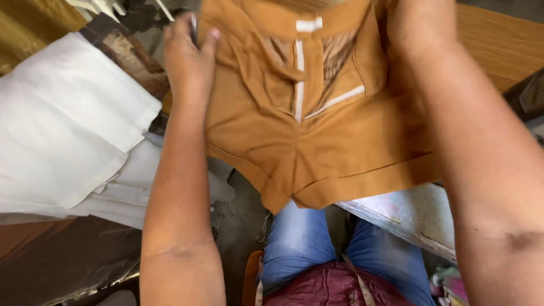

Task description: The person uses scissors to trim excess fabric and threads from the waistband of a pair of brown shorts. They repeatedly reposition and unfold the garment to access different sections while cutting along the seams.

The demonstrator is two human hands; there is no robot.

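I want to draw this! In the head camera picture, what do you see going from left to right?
White cloth → left hand → brown shorts → right hand → wooden table.

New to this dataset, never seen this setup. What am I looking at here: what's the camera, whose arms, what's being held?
There is no machine: one camera sits on a person's head and looks down, so the two bare arms are that person's own. The left hand and the right hand hold up a brown pair of shorts with white trim by its upper edge, one hand at each side; the right fingers are mostly out of frame. Below, you see the person's blue jeans. On the left lies folded white cloth. A wooden table shows at upper right, behind the shorts.
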